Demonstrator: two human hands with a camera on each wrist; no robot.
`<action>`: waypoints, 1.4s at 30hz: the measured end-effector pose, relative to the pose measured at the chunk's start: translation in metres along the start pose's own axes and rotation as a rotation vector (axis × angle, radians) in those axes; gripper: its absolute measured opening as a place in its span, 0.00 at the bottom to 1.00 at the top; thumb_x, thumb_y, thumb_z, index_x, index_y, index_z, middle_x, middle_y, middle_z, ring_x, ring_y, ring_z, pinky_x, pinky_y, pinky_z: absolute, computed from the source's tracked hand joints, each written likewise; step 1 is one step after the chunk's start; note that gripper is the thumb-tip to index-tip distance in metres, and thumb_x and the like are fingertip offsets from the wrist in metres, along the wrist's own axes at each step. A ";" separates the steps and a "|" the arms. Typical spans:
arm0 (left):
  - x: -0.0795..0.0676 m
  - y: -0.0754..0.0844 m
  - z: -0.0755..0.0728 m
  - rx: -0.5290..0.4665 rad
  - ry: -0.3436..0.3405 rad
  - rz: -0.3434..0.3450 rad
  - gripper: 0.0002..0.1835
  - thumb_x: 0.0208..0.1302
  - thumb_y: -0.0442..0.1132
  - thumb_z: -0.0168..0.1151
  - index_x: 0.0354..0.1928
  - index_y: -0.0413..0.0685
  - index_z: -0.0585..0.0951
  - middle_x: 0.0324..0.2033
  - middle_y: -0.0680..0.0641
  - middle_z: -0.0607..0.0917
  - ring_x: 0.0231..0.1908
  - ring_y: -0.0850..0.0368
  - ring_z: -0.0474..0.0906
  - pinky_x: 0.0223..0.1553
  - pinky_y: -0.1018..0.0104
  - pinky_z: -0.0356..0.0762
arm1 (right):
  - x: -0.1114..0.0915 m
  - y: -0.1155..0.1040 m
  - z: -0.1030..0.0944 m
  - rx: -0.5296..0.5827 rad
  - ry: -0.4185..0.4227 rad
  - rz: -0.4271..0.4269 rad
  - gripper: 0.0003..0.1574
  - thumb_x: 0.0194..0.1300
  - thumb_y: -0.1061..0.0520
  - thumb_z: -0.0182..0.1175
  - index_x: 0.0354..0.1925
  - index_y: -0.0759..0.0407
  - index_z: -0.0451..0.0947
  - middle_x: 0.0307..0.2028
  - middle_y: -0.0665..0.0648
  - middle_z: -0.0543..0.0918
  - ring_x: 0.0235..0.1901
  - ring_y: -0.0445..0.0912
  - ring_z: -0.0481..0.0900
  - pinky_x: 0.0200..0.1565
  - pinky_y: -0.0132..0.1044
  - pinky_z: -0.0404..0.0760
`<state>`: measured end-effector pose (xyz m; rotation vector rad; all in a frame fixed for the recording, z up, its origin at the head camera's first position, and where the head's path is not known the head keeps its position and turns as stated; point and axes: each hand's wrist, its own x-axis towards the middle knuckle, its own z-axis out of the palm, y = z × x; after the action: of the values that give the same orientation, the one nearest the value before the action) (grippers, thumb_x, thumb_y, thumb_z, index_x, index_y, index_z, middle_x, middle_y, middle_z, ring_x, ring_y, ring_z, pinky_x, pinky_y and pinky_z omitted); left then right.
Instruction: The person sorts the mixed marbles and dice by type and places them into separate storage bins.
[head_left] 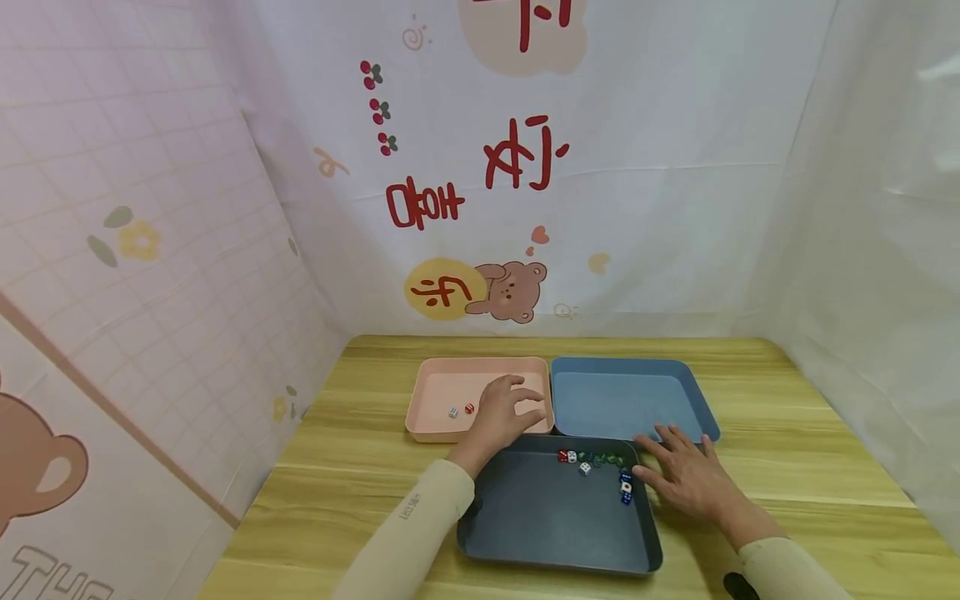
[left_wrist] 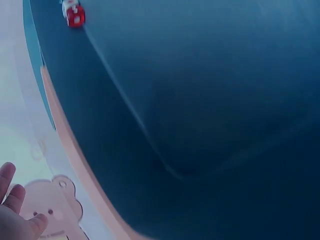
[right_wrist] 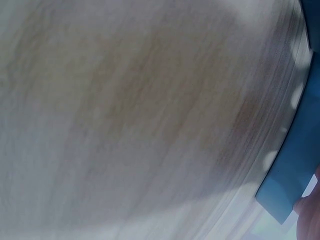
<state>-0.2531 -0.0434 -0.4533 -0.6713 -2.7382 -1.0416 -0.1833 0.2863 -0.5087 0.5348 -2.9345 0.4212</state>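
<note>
Three pale hanging walls (head_left: 660,167) enclose the space we look into, the back one printed with red characters (head_left: 517,154) and a bear (head_left: 513,292). Below them we see a wood-grain table (head_left: 360,467). On it, nearest us, lies a dark tray (head_left: 555,525); just behind its right part sits a blue tray (head_left: 622,400), and to the left of that a pink tray (head_left: 450,379).

We see the left hand (head_left: 501,412) over the right part of the pink tray, its fingers bent, parted from one another and released, with nothing visible between them. The right hand (head_left: 690,475) is at the corner where the dark and blue trays meet, its fingers spread and loose, holding nothing that we can make out; we cannot tell whether the fingertips touch the rims.

Along the dark tray's rear side we find green dice (head_left: 603,459), too blurred to count, with a red die (head_left: 562,457) and a white die (head_left: 572,457) at their left. Two blue dice (head_left: 626,498) flank a red-pipped die (head_left: 626,487) by the right side, and a loose white die (head_left: 585,468) lies just in front of the rear row. In the pink tray, left of the hand, we see a whitish die (head_left: 453,412) near a second red die (head_left: 469,408).
</note>
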 end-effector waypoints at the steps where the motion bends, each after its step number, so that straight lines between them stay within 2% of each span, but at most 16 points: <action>1: 0.000 0.002 0.003 0.002 -0.005 0.007 0.14 0.65 0.46 0.67 0.50 0.52 0.87 0.63 0.41 0.73 0.66 0.43 0.63 0.68 0.42 0.55 | 0.000 0.000 0.000 -0.001 -0.001 0.000 0.37 0.70 0.34 0.55 0.67 0.53 0.73 0.68 0.71 0.66 0.68 0.70 0.58 0.59 0.79 0.47; 5: -0.001 0.011 0.013 0.008 -0.038 0.037 0.14 0.65 0.47 0.67 0.50 0.52 0.87 0.63 0.41 0.73 0.66 0.43 0.64 0.68 0.43 0.55 | -0.001 0.000 -0.001 -0.011 -0.009 0.004 0.38 0.70 0.33 0.55 0.67 0.53 0.72 0.68 0.71 0.66 0.68 0.70 0.59 0.59 0.79 0.48; 11: -0.002 0.018 0.024 0.052 -0.080 0.048 0.14 0.65 0.49 0.68 0.50 0.57 0.88 0.63 0.44 0.74 0.65 0.47 0.65 0.68 0.45 0.56 | -0.001 -0.001 -0.002 -0.014 -0.006 0.008 0.38 0.69 0.33 0.55 0.67 0.53 0.73 0.68 0.70 0.66 0.68 0.70 0.59 0.59 0.79 0.48; 21: -0.008 0.018 0.034 0.124 -0.131 0.094 0.15 0.63 0.50 0.70 0.49 0.58 0.88 0.63 0.45 0.74 0.67 0.49 0.64 0.68 0.43 0.55 | -0.001 -0.002 -0.001 -0.017 -0.013 0.006 0.38 0.70 0.33 0.54 0.68 0.51 0.72 0.68 0.70 0.67 0.68 0.70 0.59 0.59 0.79 0.47; 29: -0.008 0.020 0.040 0.245 -0.185 0.157 0.15 0.63 0.53 0.68 0.50 0.60 0.88 0.64 0.46 0.74 0.68 0.50 0.62 0.68 0.38 0.54 | -0.001 -0.002 0.000 -0.026 -0.011 0.005 0.38 0.70 0.32 0.54 0.68 0.51 0.72 0.68 0.70 0.66 0.68 0.70 0.59 0.59 0.79 0.48; 33: -0.009 0.021 0.043 0.259 -0.202 0.177 0.15 0.63 0.53 0.69 0.49 0.61 0.88 0.64 0.45 0.74 0.68 0.49 0.62 0.68 0.37 0.54 | -0.001 -0.002 0.000 -0.019 -0.011 0.009 0.38 0.70 0.32 0.54 0.68 0.51 0.72 0.68 0.70 0.66 0.68 0.70 0.59 0.59 0.79 0.47; 42: -0.009 0.021 0.051 0.272 -0.219 0.158 0.13 0.62 0.53 0.70 0.47 0.64 0.88 0.66 0.46 0.72 0.69 0.50 0.60 0.70 0.39 0.52 | 0.000 -0.003 -0.001 -0.023 -0.008 0.008 0.37 0.70 0.33 0.54 0.68 0.52 0.73 0.68 0.70 0.66 0.68 0.70 0.59 0.59 0.79 0.48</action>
<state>-0.2337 0.0004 -0.4813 -0.9857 -2.8729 -0.5783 -0.1818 0.2839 -0.5066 0.5230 -2.9467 0.3870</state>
